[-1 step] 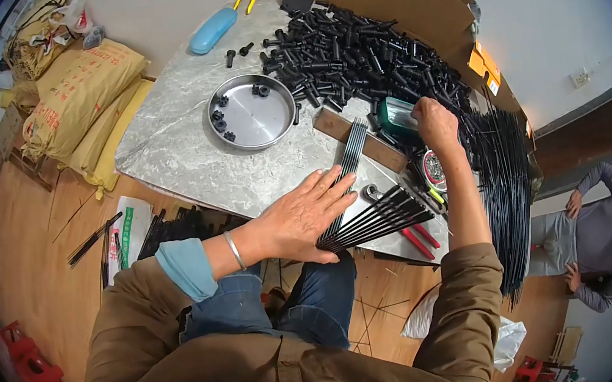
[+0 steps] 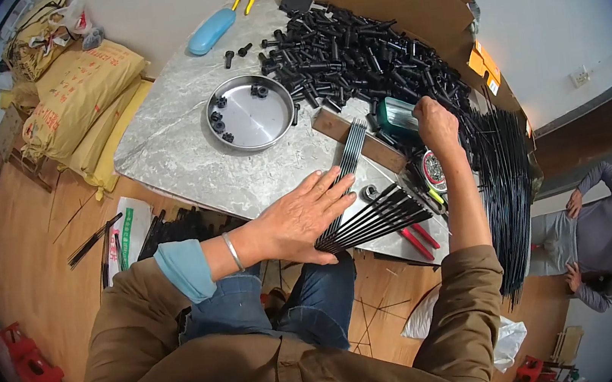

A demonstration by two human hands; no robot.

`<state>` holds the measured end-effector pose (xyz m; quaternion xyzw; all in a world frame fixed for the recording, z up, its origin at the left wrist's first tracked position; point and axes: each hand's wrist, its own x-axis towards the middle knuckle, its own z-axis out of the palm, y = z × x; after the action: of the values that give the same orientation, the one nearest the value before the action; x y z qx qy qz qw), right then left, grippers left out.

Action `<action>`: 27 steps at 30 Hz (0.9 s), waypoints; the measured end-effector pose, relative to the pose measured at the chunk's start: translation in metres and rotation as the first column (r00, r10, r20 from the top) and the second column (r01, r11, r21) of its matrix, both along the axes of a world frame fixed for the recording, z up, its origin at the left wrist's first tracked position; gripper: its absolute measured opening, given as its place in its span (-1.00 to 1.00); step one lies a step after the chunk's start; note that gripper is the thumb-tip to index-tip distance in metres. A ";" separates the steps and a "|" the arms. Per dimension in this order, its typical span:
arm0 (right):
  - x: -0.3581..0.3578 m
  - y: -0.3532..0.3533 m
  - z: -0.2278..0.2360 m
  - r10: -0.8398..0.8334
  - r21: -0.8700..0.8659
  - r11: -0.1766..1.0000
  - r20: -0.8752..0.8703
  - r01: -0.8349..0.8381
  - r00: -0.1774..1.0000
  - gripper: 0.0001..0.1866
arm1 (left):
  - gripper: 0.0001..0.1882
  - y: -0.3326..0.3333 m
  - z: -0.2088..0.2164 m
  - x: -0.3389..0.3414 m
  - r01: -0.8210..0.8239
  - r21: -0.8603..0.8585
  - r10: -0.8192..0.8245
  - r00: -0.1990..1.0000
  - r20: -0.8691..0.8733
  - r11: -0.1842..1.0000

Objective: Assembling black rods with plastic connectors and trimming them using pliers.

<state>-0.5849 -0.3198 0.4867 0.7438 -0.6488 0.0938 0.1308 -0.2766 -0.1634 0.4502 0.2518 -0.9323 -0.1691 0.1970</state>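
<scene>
My left hand (image 2: 305, 214) lies flat with its fingers stretched out over a bundle of thin dark rods (image 2: 352, 152). The rods slant up past the fingertips across a brown block-like bar (image 2: 386, 155). Beside the thumb, more black rods (image 2: 390, 220) fan out to the right. My right hand (image 2: 438, 125) is closed in a fist at the right edge of a green container (image 2: 394, 116); what it holds, if anything, is hidden. Just below that fist sits a round tub of small metal bits (image 2: 434, 166). A small ring-shaped part (image 2: 370, 192) lies near the left fingertips.
Black tubular parts (image 2: 350, 48) are heaped at the back. A steel pan (image 2: 262, 129) holds several black pieces. Long black rods (image 2: 505, 197) hang over the table's right edge. Red-handled pliers (image 2: 418, 244) lie in front. Another person (image 2: 605, 230) stands at right.
</scene>
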 end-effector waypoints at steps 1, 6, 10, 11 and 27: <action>0.001 0.003 0.001 0.001 0.022 1.000 0.007 -0.001 1.000 -0.82 | -0.01 0.000 0.001 0.001 0.005 0.009 -0.005 1.000 0.023 1.000; 0.005 0.008 0.004 0.128 0.144 0.980 0.064 -0.136 0.990 -0.83 | -0.01 0.002 0.001 0.001 -0.003 -0.011 0.003 1.000 0.025 1.000; 0.002 0.005 0.002 0.134 0.106 0.985 0.016 -0.135 0.991 -0.86 | 0.01 0.003 0.001 -0.003 -0.005 -0.026 0.006 0.999 0.047 1.000; 0.002 0.006 0.003 0.128 0.073 0.989 0.000 -0.127 0.992 -0.87 | 0.01 0.002 0.002 -0.004 -0.006 -0.037 0.008 0.998 0.055 0.999; 0.051 0.071 -0.001 0.381 -0.097 0.923 0.372 -0.372 0.846 -0.93 | 0.05 0.000 0.009 -0.008 0.000 -0.001 0.000 0.995 0.098 1.000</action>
<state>-0.5336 -0.2489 0.4860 0.8220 -0.5022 0.2684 -0.0118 -0.2842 -0.1638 0.4588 0.2597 -0.9409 -0.1563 0.1511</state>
